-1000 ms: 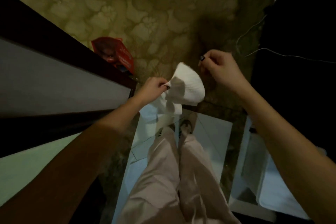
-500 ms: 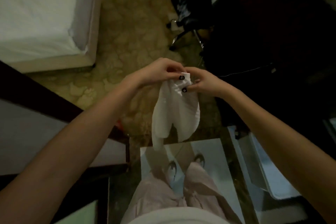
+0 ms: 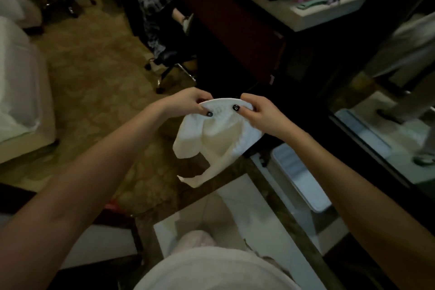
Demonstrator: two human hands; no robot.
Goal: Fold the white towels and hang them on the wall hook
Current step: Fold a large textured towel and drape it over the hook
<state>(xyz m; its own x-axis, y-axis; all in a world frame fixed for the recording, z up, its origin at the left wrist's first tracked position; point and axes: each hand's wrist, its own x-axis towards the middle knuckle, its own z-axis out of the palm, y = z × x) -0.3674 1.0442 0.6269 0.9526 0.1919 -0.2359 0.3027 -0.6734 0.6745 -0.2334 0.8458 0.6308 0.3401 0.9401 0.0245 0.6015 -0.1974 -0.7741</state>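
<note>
Your left hand (image 3: 187,104) and right hand (image 3: 262,114) each pinch the top edge of one white towel (image 3: 220,141), close together. It hangs doubled below and between them, its lower corners uneven, so the fold looks only half made. No wall hook shows beyond your hands. Squaring up, hanging and any other towels look left to do.

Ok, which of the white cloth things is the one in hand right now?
The white towel at centre, pinched along its top edge by the left hand and right hand, hanging free. The white bedding at far left is untouched.
</note>
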